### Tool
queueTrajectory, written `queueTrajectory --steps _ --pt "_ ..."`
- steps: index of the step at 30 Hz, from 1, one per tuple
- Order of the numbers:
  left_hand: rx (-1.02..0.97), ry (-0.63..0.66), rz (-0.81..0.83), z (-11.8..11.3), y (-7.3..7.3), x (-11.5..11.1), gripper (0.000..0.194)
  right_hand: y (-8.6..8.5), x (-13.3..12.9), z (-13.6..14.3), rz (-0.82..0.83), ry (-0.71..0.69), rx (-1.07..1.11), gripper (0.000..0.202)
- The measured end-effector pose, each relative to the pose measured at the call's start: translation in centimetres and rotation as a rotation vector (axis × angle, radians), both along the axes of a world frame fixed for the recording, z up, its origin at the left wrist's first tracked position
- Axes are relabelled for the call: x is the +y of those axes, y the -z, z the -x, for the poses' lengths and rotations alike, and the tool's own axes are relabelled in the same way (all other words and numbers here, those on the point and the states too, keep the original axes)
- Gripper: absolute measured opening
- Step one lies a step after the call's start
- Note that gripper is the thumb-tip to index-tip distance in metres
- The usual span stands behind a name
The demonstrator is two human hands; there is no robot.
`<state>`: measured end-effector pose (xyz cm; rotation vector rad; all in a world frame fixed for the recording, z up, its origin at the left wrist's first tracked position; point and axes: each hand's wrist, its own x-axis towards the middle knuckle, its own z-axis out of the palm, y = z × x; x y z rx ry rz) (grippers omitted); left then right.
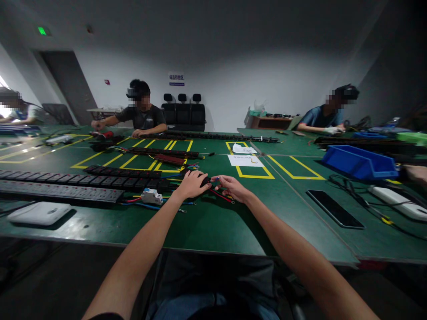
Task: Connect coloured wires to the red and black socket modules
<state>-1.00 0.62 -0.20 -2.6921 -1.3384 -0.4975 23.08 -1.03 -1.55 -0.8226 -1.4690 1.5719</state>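
Near the middle of the green table [213, 231], my left hand [192, 183] is closed over the dark end of a long black strip [133, 181]. Just right of it, my right hand [231, 186] pinches a thin wire end between thumb and fingers. Red wires [223, 196] with ring ends hang below my right hand. A grey strip [66, 192] lies to the left, with a white breaker [152, 196] and blue and red wires at its end. My left palm hides part of the black strip's end.
A white box [40, 213] sits at front left. On the right are a phone [334, 209], a blue bin [358, 162] and a white power strip [398, 202] with cables. Papers [245, 160] lie beyond my hands. Several people sit around the table.
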Motion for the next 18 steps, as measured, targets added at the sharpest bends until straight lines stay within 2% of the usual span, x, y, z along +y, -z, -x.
queueTrajectory --steps 12,18 --pt "-0.026 0.012 0.0 -0.17 0.22 -0.04 0.061 0.54 0.32 0.57 0.06 0.142 0.0 0.058" --pt "-0.015 0.032 -0.006 -0.5 0.29 0.15 0.063 0.04 -0.05 1.03 0.005 0.178 -0.06 0.059"
